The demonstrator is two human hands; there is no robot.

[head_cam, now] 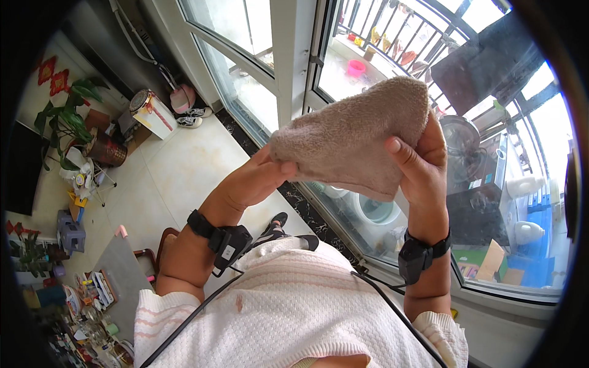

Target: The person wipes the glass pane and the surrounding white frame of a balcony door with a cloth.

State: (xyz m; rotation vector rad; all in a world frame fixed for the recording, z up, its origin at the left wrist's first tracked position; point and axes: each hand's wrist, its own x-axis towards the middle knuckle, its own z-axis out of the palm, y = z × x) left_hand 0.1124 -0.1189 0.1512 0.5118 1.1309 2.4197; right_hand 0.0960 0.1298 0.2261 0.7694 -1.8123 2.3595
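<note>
A folded greyish-brown terry cloth is stretched between my two hands, in front of the glass door. My left hand grips its left end, with the thumb on the near side and the other fingers mostly hidden. At the cloth's right end my right hand holds on, thumb on the front face and fingers behind it. The glass window pane stands beyond the cloth and to the right.
An open glazed door leaf stands ahead. A balcony with a washbasin and a pink bowl shows through the glass. To the left are a potted plant, sneakers, purple stools and a cluttered grey table.
</note>
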